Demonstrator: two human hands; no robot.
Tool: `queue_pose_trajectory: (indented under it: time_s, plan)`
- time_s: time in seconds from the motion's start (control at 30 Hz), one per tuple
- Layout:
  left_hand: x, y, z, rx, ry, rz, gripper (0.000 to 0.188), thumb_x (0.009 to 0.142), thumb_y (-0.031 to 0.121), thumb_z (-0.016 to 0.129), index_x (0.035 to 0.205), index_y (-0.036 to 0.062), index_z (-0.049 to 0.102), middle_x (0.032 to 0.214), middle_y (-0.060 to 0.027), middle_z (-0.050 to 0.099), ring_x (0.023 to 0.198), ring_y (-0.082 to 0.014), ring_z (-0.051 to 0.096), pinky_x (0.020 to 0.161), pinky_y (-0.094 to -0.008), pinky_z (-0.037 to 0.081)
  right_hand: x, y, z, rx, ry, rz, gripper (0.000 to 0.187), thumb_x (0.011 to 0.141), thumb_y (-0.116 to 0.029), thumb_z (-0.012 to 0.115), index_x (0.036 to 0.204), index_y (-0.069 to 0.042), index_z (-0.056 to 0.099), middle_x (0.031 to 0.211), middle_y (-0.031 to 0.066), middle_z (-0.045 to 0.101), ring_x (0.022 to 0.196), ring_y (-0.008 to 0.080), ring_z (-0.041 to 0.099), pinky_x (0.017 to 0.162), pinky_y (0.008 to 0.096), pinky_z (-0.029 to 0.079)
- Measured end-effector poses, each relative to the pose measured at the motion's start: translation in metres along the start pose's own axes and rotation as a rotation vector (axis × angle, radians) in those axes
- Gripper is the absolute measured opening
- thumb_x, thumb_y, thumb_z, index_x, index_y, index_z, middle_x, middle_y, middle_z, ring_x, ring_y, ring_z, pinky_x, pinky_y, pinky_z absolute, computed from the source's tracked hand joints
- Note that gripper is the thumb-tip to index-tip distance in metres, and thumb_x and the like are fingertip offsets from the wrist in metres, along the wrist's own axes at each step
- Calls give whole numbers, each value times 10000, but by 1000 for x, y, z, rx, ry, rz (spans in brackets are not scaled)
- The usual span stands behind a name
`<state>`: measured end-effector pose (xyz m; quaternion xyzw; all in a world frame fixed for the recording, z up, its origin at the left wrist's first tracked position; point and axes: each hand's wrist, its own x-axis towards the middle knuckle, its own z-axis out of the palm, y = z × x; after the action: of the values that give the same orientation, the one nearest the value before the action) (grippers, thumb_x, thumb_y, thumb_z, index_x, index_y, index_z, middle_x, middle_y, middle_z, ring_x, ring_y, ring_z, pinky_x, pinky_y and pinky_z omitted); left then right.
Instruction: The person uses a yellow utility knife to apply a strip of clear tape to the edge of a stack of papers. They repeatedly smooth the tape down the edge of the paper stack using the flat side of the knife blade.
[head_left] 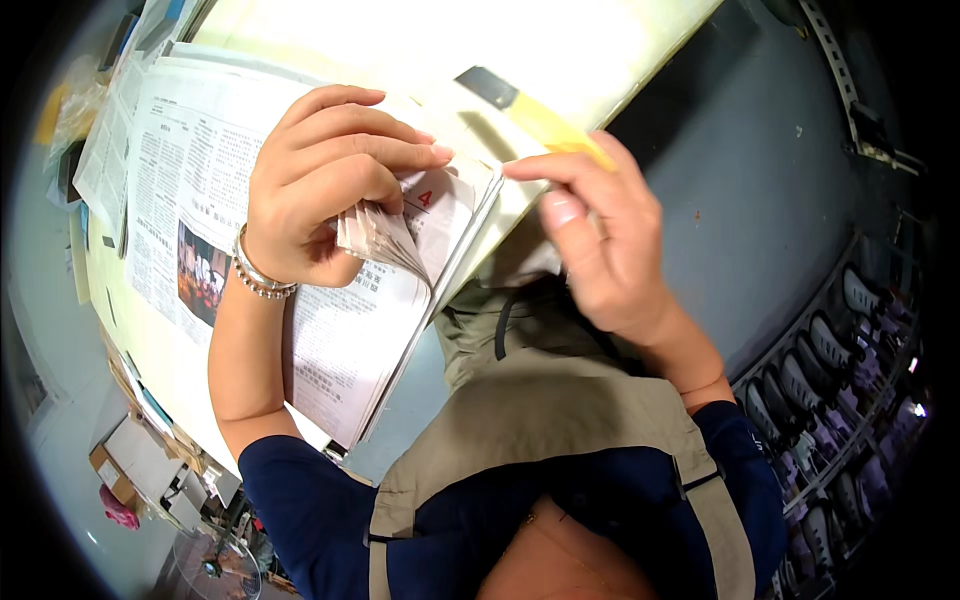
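My left hand (325, 190) is over the newspaper (350, 330), with its fingers curled round a bunched, folded-back wad of pages (385, 235). My right hand (610, 240) is at the right edge of the paper stack, and its index fingertip meets or nearly meets the sheets' corner. Behind that index finger, the same hand keeps hold of a scraper-like tool (555, 125) with a yellow handle and a flat grey end. Its flat end points away to the upper left, over the table. How the other right fingers grip the handle is hidden.
The pale table (380, 40) runs under the papers, its edge slanting down beside my right hand. More newspaper sheets (180, 130) spread to the left. On the right, a rack of shoes (800, 380) stands on the grey floor (740, 230). A cardboard box (115, 475) is at lower left.
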<state>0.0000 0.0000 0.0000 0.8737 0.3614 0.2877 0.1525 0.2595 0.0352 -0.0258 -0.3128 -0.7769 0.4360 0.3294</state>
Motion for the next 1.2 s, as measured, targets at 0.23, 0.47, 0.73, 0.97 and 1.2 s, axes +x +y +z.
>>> queue_pose_trajectory:
  time_s: [0.23, 0.47, 0.73, 0.97, 1.2]
  plan:
    - [-2, 0, 0, 9, 36, 48, 465, 815, 515, 580, 693, 67, 556, 926, -157, 713, 887, -330, 675, 895, -490, 443, 14, -1, 37, -80, 128, -98, 99, 715, -84, 726, 795, -62, 672, 732, 68, 614, 710, 249, 534, 642, 336, 465]
    - [0, 3, 1, 56, 62, 44, 458, 809, 510, 585, 677, 74, 539, 922, -152, 714, 898, -332, 679, 894, -490, 455, 16, -5, 40, -21, 150, 12, 84, 705, -87, 743, 715, -68, 661, 663, 66, 598, 714, 282, 571, 624, 353, 462]
    - [-2, 4, 0, 58, 66, 58, 427, 796, 481, 596, 671, 77, 539, 908, -142, 717, 900, -328, 682, 873, -482, 472, 15, -6, 40, 26, 113, 101, 99, 734, -96, 744, 716, -63, 653, 656, 54, 594, 647, 221, 552, 589, 322, 437]
    - [1, 2, 1, -1, 67, 75, 372, 798, 426, 584, 677, 75, 553, 900, -134, 715, 880, -321, 682, 848, -469, 479, 22, 5, 8, 86, 282, -58, 181, 970, -126, 497, 1019, -25, 638, 689, 20, 577, 628, 115, 507, 568, 245, 404]
    - [-3, -4, 7, -99, 83, 50, 327, 796, 375, 569, 679, 69, 562, 913, -174, 704, 852, -314, 675, 815, -460, 480, 37, 4, -37, 363, -67, 218, 247, 990, -193, 472, 993, 7, 617, 691, -41, 464, 604, 24, 362, 544, 175, 297]
